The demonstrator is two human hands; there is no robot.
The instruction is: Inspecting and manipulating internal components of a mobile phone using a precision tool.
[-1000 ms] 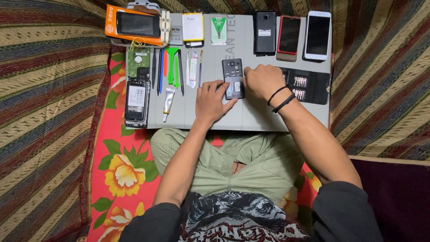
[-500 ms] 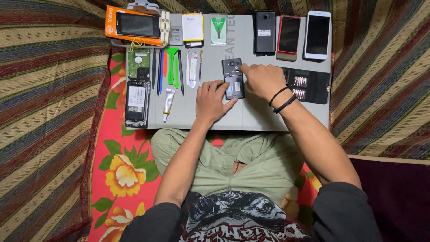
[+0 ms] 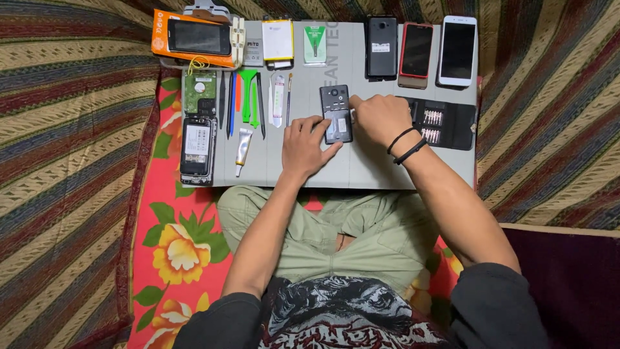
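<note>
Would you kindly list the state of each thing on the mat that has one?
Dark phone: back cover off, face down, under both hands.
Left hand: flat, steadying it.
Right hand: fingertips at its edge.
Three phones: screens dark.
Bit case: open.
Opened phone: back off.

Left hand (image 3: 303,147) flat, right hand (image 3: 381,117) curled, fingertips close.

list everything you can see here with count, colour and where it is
opened phone: 1, black, mat centre, under both hands
work mat: 1, grey, before the knees
phones: 3, black, red, white, mat top right
bit case: 1, black, right of hands
pry tools: several, green, orange, blue, black, mat left
tube: 1, white, below pry tools
boxed phone: 1, orange, top left
left hand: 1, steadying the opened phone
right hand: 1, at its right edge
</note>
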